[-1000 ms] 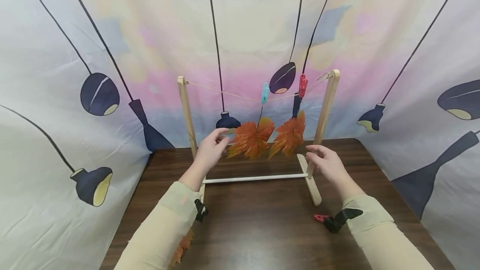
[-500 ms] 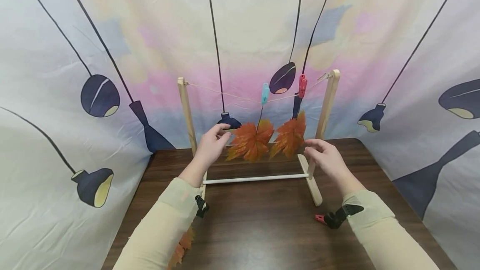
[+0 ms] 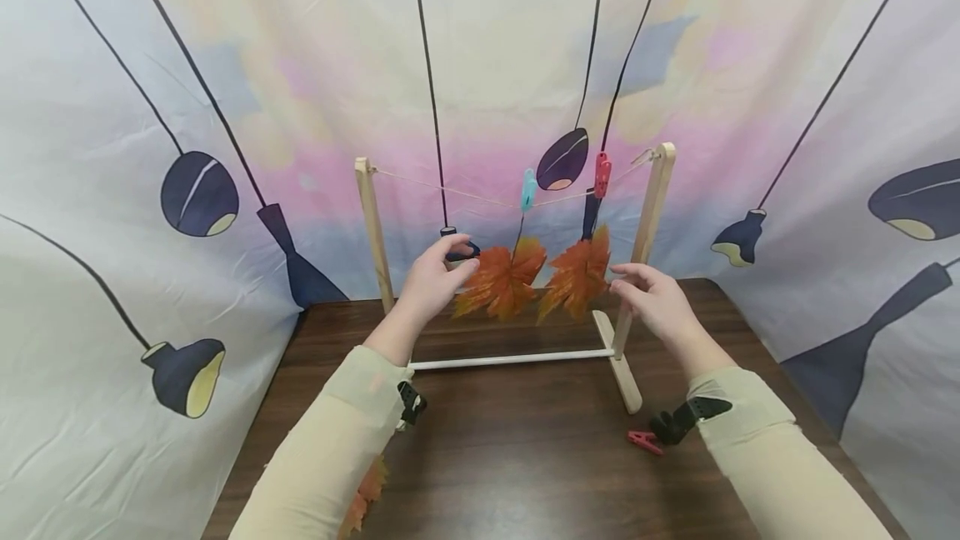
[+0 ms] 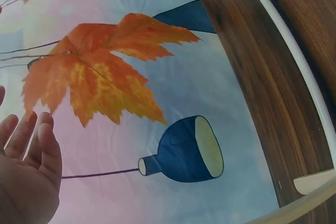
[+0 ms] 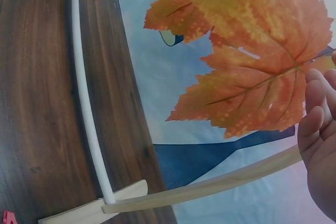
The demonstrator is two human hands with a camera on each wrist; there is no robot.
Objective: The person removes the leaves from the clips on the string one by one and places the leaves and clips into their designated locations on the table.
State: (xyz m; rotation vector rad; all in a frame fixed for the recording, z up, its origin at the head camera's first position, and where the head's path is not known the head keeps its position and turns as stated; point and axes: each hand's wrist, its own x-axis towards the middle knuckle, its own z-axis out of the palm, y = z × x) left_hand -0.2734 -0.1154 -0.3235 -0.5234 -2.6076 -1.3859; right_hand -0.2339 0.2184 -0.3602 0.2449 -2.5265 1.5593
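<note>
Two orange maple leaves hang by their stems from a string on a wooden stand. A teal clothespin [image 3: 528, 190] clips the left leaf [image 3: 498, 280], and a red clothespin [image 3: 602, 175] clips the right leaf [image 3: 577, 277]. My left hand [image 3: 435, 277] is raised at the left leaf's outer side, fingers relaxed and holding nothing. In the left wrist view its fingertips come right up to the leaf [image 4: 100, 77]. On the other side, my right hand [image 3: 658, 300] has its loosely bent fingers at the right leaf's edge, near the right post.
The stand has a left post [image 3: 375, 232], a right post [image 3: 651, 215] and a white crossbar [image 3: 513, 359]. A loose red clothespin [image 3: 645, 442] lies on the dark wooden table [image 3: 510, 457]. Another maple leaf [image 3: 367, 494] lies partly under the left sleeve. Patterned cloth [image 3: 480, 48] surrounds the table.
My left hand has risen slightly and moved right, its fingers now closer to the left leaf. My right hand has lifted a little towards the right leaf. Both leaves still hang.
</note>
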